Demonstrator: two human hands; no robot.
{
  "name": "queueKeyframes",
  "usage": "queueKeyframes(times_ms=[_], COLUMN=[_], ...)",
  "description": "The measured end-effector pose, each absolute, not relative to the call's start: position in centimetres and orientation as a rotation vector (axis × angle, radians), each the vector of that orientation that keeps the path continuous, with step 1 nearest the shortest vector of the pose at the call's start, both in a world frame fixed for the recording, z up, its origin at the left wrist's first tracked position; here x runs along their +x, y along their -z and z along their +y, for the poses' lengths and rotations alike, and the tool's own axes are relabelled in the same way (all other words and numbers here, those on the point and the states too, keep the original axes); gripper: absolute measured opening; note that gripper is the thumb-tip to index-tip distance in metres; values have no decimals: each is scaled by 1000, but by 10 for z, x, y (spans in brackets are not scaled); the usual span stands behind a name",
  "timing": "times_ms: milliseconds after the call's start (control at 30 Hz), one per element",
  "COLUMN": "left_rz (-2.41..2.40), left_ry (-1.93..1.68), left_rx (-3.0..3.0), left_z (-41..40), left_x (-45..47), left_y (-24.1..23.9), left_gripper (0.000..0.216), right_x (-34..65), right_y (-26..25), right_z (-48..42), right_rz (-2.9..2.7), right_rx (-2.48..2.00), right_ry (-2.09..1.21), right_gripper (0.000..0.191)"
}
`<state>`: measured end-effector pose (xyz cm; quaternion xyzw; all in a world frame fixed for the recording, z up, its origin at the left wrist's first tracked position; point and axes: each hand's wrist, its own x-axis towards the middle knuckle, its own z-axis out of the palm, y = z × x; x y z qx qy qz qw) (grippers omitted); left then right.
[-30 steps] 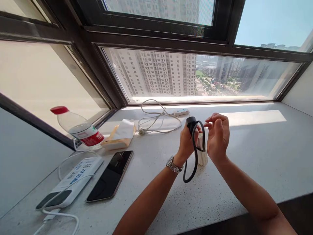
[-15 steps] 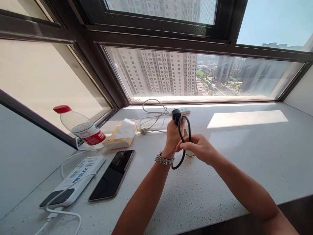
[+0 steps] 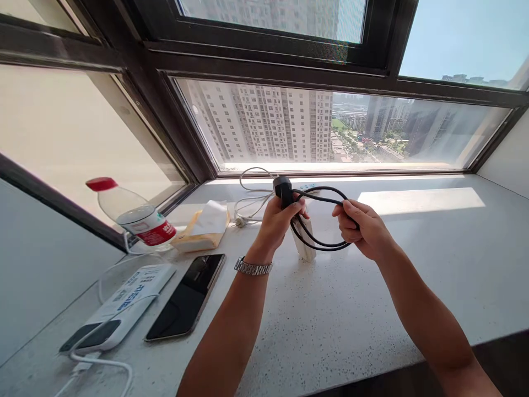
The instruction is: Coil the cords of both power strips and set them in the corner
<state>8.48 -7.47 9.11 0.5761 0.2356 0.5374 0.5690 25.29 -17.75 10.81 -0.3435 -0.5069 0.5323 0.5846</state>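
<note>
A black power cord (image 3: 324,247) is stretched in loops between my two hands above the counter. My left hand (image 3: 278,220), with a metal watch at the wrist, is closed around the cord just below its black plug (image 3: 282,187), which points up. Fingers of my right hand (image 3: 363,226) are closed on the far end of the loops. Behind and below the cord lies a white power strip (image 3: 305,242), partly hidden by my left hand and the loops.
A white cable with a plug (image 3: 240,221) lies by the window. On the left are a paper-covered packet (image 3: 204,226), a tilted red-capped bottle (image 3: 140,218), a black phone (image 3: 185,298) and a white power bank (image 3: 128,303) with cables. The counter's front edge runs at lower right.
My hands have moved apart, the left one leftward and the right one rightward and up. The cord's loop, upright before, now spreads sideways between them.
</note>
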Motion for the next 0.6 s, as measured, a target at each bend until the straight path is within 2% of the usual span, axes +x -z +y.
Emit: queueKeyframes(times_ms=[200,333,400,500,600], left_rz=[465,411,393,372,335], left_ry=[-1276,-1316,-1321,-1272,-1188], left_rx=[1202,1044,980,878,817], left_z=[-89,-91,-89,-87,-89], left_x=[104,109,108,104,104], left_y=[-87,-84,-84,-84,-85], left_gripper=[33,55,58,58,61], right_x=[243,236,233,229,231], right_y=[-95,-92,-93,-93,-83], right_z=[-166,-167,-172,-176,-168], right_rz=[-1113,-1254,-1419,-1564,-1499], right_rx=[-845,-850,-797,-760,-899], right_ry=[-1119,-912,-900,-792,-646], right_gripper=[43,35,36,42,57])
